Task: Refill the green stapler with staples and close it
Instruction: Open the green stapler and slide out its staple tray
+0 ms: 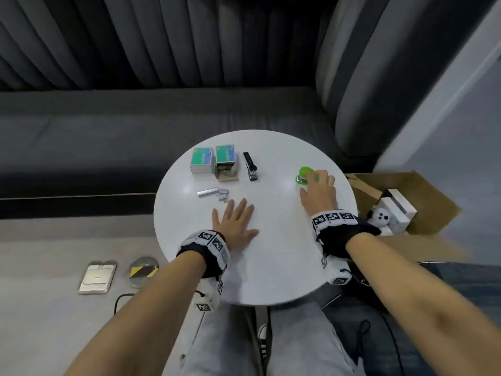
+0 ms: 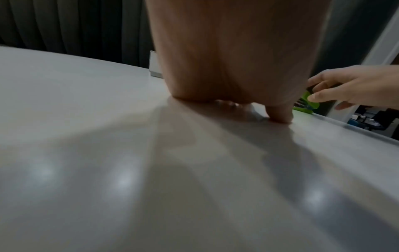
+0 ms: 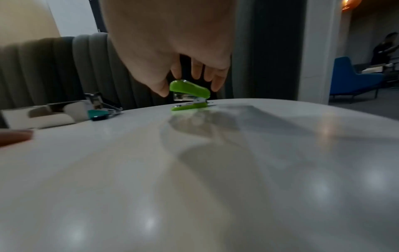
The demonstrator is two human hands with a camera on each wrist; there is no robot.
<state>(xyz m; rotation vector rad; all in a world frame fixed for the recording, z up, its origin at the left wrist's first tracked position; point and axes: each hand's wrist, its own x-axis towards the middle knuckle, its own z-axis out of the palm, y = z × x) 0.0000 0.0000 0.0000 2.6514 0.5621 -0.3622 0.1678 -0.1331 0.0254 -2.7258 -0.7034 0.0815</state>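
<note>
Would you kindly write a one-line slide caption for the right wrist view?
Right hand reaches down over the small green stapler standing on the white table, fingers around its top.

Round white table point(image 1: 271, 267), dark grey ribbed sofa point(image 1: 135, 50), grey floor point(image 1: 40, 308), blue armchair point(image 3: 354, 81)

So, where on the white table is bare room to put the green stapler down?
Bare patches: between the left hand and right hand, and the table's near edge. Crowded: the far left, with staple boxes, black stapler and loose staples.
</note>
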